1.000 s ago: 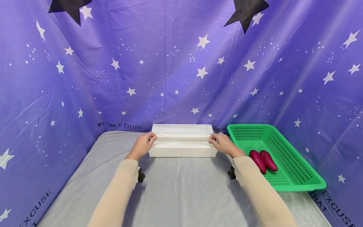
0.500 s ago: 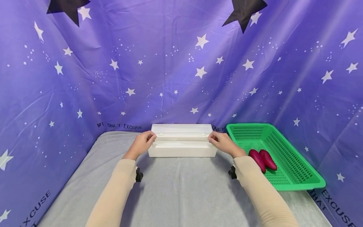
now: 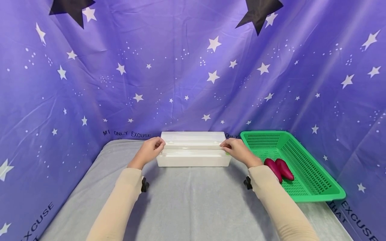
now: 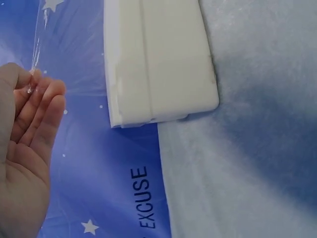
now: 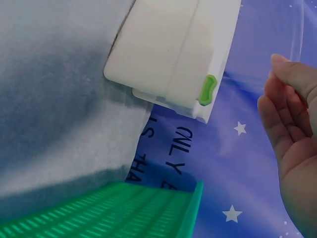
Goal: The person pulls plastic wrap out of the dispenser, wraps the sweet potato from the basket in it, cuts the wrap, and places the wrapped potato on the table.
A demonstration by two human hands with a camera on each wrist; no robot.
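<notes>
A long white cling film dispenser (image 3: 193,161) lies at the far middle of the table with its lid (image 3: 193,136) raised behind. Clear film (image 4: 74,54) stretches out of it between the two hands. My left hand (image 3: 147,152) pinches one corner of the film between thumb and fingertips, just above the dispenser's left end. At the other end, my right hand (image 3: 239,152) pinches the film's right corner, other fingers loosely curled. In the right wrist view a green slider (image 5: 208,90) sits at the dispenser's edge, apart from the hand.
To the right stands a green plastic basket (image 3: 319,167) with perforated walls. Inside lie two tapered, purple-red items (image 3: 284,169), perhaps sweet potatoes. Grey cloth (image 3: 193,204) covers the table, and a purple star-printed curtain (image 3: 181,83) hangs close behind the dispenser.
Both hands have risen slightly with the film held between them, the left forearm shifting a little left. The green slider now shows at the dispenser's right end in the head view.
</notes>
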